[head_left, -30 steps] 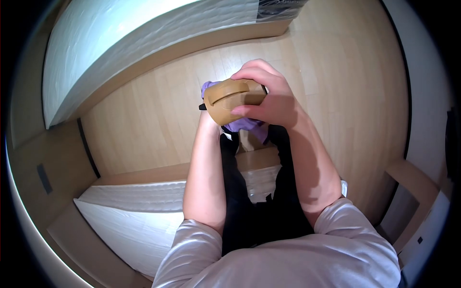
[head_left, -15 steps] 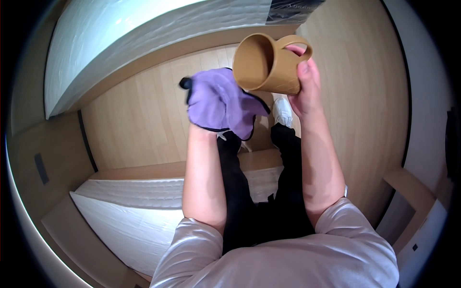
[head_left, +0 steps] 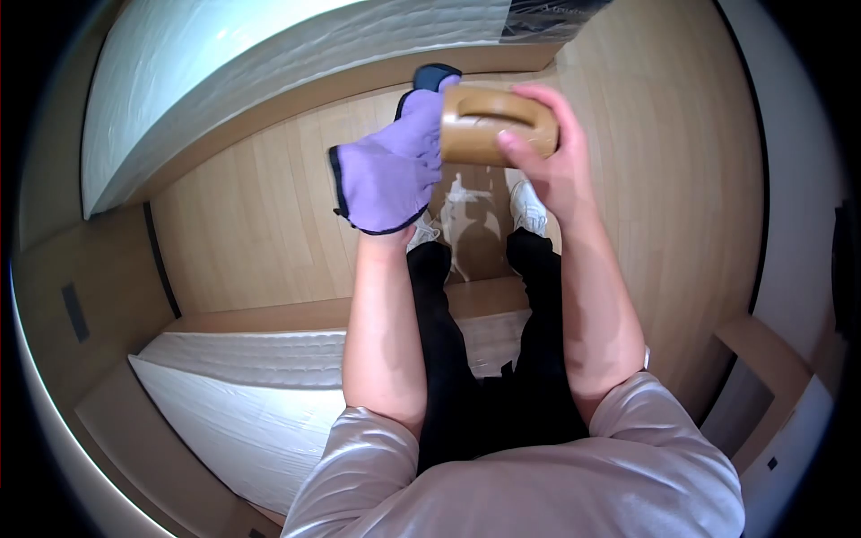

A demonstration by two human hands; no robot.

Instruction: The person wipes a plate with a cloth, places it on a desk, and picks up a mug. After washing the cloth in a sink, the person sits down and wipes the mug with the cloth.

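Note:
A brown mug (head_left: 466, 148) is in my right hand (head_left: 556, 148). My fingers and thumb wrap round its base end, and the mug lies on its side with the handle facing up and its mouth to the left. Over my left hand (head_left: 384, 238) hangs a purple cloth (head_left: 386, 179) with black edging; this hand carries it, and its fingers are hidden beneath. The cloth meets the mug's mouth end, and a dark corner of it sticks up behind. Whether cloth reaches inside the mug cannot be seen.
A plastic-wrapped mattress (head_left: 296, 54) on a wooden base lies ahead, and a second wrapped mattress (head_left: 260, 386) is beside me at left. White shoes (head_left: 527, 211) stand on the wood floor (head_left: 251, 193). Light and shadow patches show between my feet.
My right hand has turned the mug so its handle faces up and its mouth points left. The cloth has shifted up against the mug's mouth end.

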